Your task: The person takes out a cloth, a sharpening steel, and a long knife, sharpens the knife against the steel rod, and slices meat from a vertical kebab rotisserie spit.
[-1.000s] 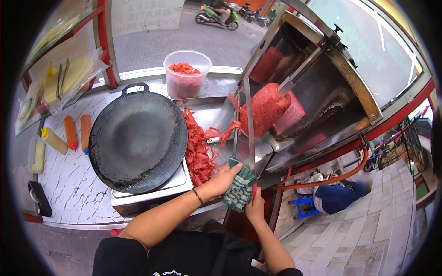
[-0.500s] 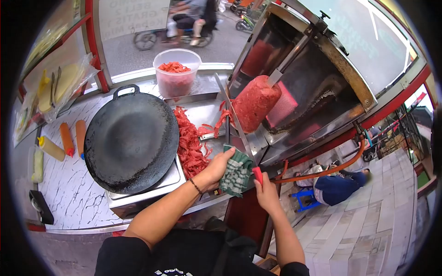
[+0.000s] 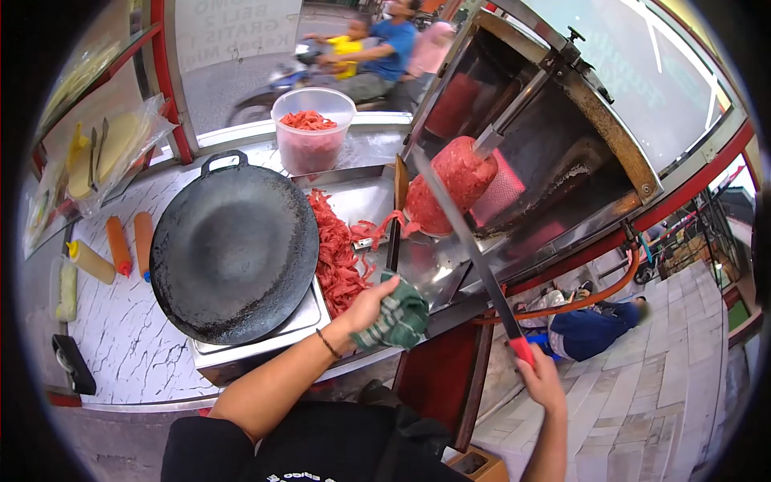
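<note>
Red-handled knife [image 3: 474, 251], clamped in the grip of the right hand [image 3: 546, 381], has moved away from the cloth [image 3: 404, 320] clamped in the left hand [image 3: 366, 312], so it seems free.

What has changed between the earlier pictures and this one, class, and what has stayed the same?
The right hand has swung the knife rightward, away from the green cloth. The left hand, gripping the cloth, has shifted slightly left. A different motorbike has come into view outside. Neither hand visibly let go or took hold of anything. The wok and plastic tub stayed put.
</note>
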A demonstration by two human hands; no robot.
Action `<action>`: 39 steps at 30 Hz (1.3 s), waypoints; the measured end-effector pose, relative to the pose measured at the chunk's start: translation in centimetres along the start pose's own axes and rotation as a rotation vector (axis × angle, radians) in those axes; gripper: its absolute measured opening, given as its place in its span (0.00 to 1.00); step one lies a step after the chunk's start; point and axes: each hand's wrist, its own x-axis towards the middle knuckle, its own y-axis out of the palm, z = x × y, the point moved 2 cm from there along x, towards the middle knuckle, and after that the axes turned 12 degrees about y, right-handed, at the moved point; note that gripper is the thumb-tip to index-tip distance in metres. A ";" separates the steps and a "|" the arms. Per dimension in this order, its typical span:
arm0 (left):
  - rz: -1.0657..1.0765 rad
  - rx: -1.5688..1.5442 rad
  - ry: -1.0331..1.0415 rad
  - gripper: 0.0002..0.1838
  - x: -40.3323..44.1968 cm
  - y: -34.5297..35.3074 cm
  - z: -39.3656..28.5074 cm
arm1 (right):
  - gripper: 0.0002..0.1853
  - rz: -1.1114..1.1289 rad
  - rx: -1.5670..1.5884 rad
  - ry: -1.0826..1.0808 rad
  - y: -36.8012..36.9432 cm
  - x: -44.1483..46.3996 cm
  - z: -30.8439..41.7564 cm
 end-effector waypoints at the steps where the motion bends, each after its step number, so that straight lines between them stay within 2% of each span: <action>1: -0.016 0.174 0.049 0.21 -0.3 0.0 0.4 | 0.11 -0.043 0.072 -0.034 2.0 0.9 1.1; 2: -0.032 0.345 0.101 0.21 -0.6 0.1 1.0 | 0.11 -0.123 0.135 -0.086 4.0 1.8 2.9; 3: -0.037 0.339 0.106 0.20 -1.0 0.3 1.9 | 0.11 -0.202 0.197 -0.140 6.2 3.0 4.8; 4: 0.000 0.587 0.229 0.20 -1.0 0.0 2.3 | 0.11 -0.199 0.243 -0.080 8.0 4.7 6.0; 6: 0.040 0.731 0.329 0.23 -1.4 0.3 2.7 | 0.12 -0.339 0.283 -0.239 10.4 8.6 9.0; 7: 0.043 0.733 0.329 0.23 -1.6 0.3 2.7 | 0.11 -0.327 0.295 -0.184 10.7 10.4 10.5; 9: 0.040 1.000 0.324 0.26 -1.8 0.2 2.9 | 0.10 -0.504 0.316 -0.311 11.1 13.4 13.3; 12: 0.083 0.889 0.296 0.28 -1.0 -0.6 3.8 | 0.10 -0.461 0.320 -0.220 12.6 13.9 12.4; 13: 0.090 0.906 0.307 0.28 -0.1 -1.6 4.5 | 0.11 -0.457 0.328 -0.245 14.5 13.8 9.5; 14: 0.085 0.901 0.315 0.28 -0.1 -1.6 4.3 | 0.13 -0.400 0.340 -0.171 16.3 12.8 6.9; 16: 0.076 0.831 0.360 0.19 0.2 -1.1 4.2 | 0.14 -0.396 0.379 -0.204 18.2 10.4 4.4; 17: 0.075 0.865 0.437 0.18 0.6 -1.5 4.8 | 0.14 -0.390 0.374 -0.204 18.0 10.7 4.1; 20: 0.068 0.829 0.325 0.18 0.1 -0.3 3.7 | 0.13 -0.285 0.314 -0.119 14.9 11.9 7.8; 22: 0.063 0.816 0.331 0.18 0.6 -0.5 4.0 | 0.13 -0.268 0.284 -0.071 14.5 12.6 8.3; 25: 0.023 0.788 0.362 0.17 2.1 -1.5 4.3 | 0.13 -0.302 0.337 -0.173 18.4 10.5 2.0; 28: 0.043 0.776 0.352 0.17 1.6 -0.3 3.0 | 0.15 -0.253 0.290 -0.173 17.9 7.7 2.1; 30: 0.046 0.816 0.328 0.17 2.0 -0.7 3.5 | 0.14 -0.222 0.268 -0.142 16.6 10.1 2.8; 32: 0.062 0.638 0.326 0.17 1.7 0.4 2.9 | 0.13 -0.231 0.277 -0.195 15.6 10.9 3.9; 34: 0.046 0.688 0.324 0.18 1.3 1.3 1.9 | 0.13 -0.222 0.209 -0.223 14.8 10.5 4.2; 37: -0.007 0.663 0.346 0.18 1.7 1.7 1.1 | 0.14 -0.187 0.144 -0.138 15.0 7.2 1.1; 38: -0.023 0.612 0.319 0.20 2.1 1.4 1.2 | 0.14 -0.150 0.079 -0.070 14.6 6.4 0.4; 39: -0.034 0.568 0.276 0.23 2.3 1.1 1.5 | 0.14 -0.176 0.099 -0.094 13.8 6.5 1.2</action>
